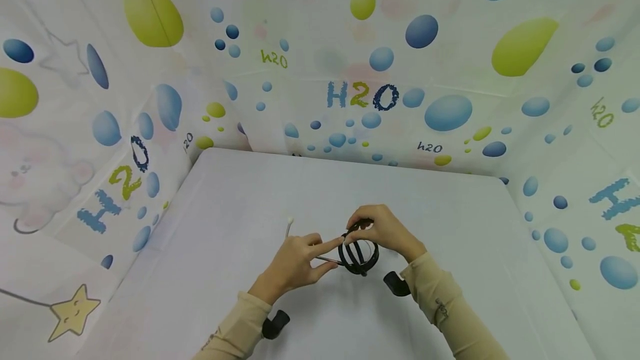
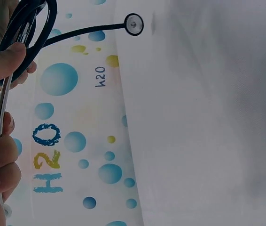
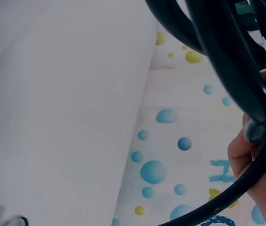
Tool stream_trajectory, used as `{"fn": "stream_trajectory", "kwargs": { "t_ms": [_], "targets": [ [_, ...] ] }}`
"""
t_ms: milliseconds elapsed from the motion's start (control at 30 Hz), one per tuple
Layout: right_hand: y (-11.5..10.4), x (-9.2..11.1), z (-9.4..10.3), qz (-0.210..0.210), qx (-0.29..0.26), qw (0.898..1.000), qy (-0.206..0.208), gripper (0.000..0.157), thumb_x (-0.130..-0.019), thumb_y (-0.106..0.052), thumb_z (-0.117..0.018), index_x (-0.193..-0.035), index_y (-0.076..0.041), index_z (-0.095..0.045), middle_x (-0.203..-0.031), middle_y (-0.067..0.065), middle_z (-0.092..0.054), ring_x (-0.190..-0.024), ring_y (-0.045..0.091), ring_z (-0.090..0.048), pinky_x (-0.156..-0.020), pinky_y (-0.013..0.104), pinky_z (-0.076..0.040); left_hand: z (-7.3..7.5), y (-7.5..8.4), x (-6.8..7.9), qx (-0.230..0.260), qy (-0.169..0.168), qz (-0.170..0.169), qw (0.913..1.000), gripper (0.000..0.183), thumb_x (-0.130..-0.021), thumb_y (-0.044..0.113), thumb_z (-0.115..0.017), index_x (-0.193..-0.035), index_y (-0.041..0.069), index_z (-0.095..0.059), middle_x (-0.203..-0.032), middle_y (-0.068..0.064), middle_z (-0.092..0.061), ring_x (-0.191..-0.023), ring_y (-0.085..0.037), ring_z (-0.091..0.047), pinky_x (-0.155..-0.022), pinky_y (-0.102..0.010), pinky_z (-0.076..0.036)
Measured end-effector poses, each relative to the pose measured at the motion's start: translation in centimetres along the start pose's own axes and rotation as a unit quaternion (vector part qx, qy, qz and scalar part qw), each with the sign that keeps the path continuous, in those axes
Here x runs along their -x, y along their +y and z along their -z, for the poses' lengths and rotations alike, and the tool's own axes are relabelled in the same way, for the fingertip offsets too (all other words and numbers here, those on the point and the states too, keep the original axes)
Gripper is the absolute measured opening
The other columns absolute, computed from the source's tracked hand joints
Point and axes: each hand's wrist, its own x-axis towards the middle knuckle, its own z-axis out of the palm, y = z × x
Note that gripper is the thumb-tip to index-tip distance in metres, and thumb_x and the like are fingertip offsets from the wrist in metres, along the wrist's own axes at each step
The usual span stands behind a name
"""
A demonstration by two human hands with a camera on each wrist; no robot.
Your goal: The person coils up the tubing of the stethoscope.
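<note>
A stethoscope with black tubing (image 1: 376,257) is held above the white table, its tubing bundled in loops. My left hand (image 1: 300,260) grips the metal ear tubes (image 2: 1,106), and one of its fingers reaches onto the loops. At the top of the coil, my right hand (image 1: 387,232) pinches the tubing between thumb and fingers. A pale ear tip (image 1: 290,220) sticks up beyond the left hand. In the left wrist view the round chest piece (image 2: 134,24) hangs out on a length of tubing. Dark loops (image 3: 227,61) fill the upper right of the right wrist view.
The white tabletop (image 1: 240,193) lies below both hands. Printed curtains (image 1: 310,60) with drops and "H2O" lettering stand behind and at both sides. Black devices (image 1: 276,325) sit at each wrist, by the beige sleeves.
</note>
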Motion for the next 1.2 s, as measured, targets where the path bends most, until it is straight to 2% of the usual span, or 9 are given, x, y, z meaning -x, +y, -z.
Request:
{"fn": "stream_trajectory", "kwargs": {
  "t_ms": [200,400,533,800,1033,1200],
  "targets": [
    [0.1,-0.1,0.1,-0.011,-0.018,1.0,-0.016,0.018,-0.077,-0.018,-0.077,-0.089,-0.006,-0.071,-0.086,0.002,-0.069,-0.074,0.009,-0.059,-0.069,0.029,-0.051,0.1,0.1,0.1,0.006,0.003,0.004,1.0,0.048,-0.07,0.025,-0.083,-0.114,0.012,-0.07,-0.065,0.002,-0.053,-0.046,0.0,-0.037,-0.047,-0.009,-0.033],
    [0.9,-0.1,0.6,-0.06,-0.091,0.991,-0.074,0.021,-0.084,-0.014,-0.07,-0.1,-0.001,-0.072,-0.097,0.009,-0.07,-0.083,0.012,-0.063,-0.074,0.029,-0.052,0.3,0.2,0.1,0.007,0.011,0.008,0.9999,0.05,-0.069,0.025,-0.083,-0.115,0.012,-0.069,-0.065,0.001,-0.052,-0.047,0.0,-0.034,-0.047,-0.009,-0.033],
    [1.2,-0.1,0.8,-0.062,-0.106,0.988,-0.098,0.02,-0.087,-0.013,-0.067,-0.102,0.001,-0.071,-0.098,0.011,-0.07,-0.086,0.014,-0.065,-0.075,0.029,-0.052,0.2,0.2,0.2,0.007,0.012,0.004,0.9999,0.05,-0.069,0.025,-0.083,-0.115,0.012,-0.068,-0.065,0.001,-0.052,-0.047,-0.001,-0.035,-0.046,-0.009,-0.033],
    [1.2,-0.4,-0.1,-0.039,-0.092,0.991,-0.087,0.016,-0.086,-0.011,-0.068,-0.095,0.0,-0.072,-0.091,0.01,-0.071,-0.077,0.011,-0.064,-0.07,0.028,-0.053,-0.1,0.2,0.5,-0.003,0.01,-0.007,0.9999,0.053,-0.068,0.025,-0.084,-0.117,0.011,-0.068,-0.065,0.001,-0.052,-0.047,0.0,-0.033,-0.046,-0.008,-0.031],
    [1.1,-0.4,-0.5,-0.052,-0.116,0.989,-0.081,0.015,-0.085,-0.01,-0.069,-0.095,0.002,-0.072,-0.091,0.012,-0.071,-0.076,0.01,-0.064,-0.069,0.028,-0.053,-0.2,0.3,0.8,-0.001,0.005,-0.001,1.0,0.059,-0.069,0.024,-0.084,-0.123,0.013,-0.064,-0.065,0.002,-0.051,-0.047,0.001,-0.03,-0.046,-0.008,-0.029],
    [1.2,-0.3,-0.5,-0.071,-0.152,0.982,-0.087,0.014,-0.086,-0.008,-0.068,-0.095,0.003,-0.067,-0.089,0.012,-0.069,-0.077,0.011,-0.064,-0.072,0.029,-0.053,-0.2,0.4,1.0,-0.001,0.001,0.0,1.0,0.059,-0.071,0.024,-0.083,-0.125,0.013,-0.062,-0.066,0.002,-0.05,-0.048,0.002,-0.029,-0.046,-0.008,-0.028]
  ]
}}
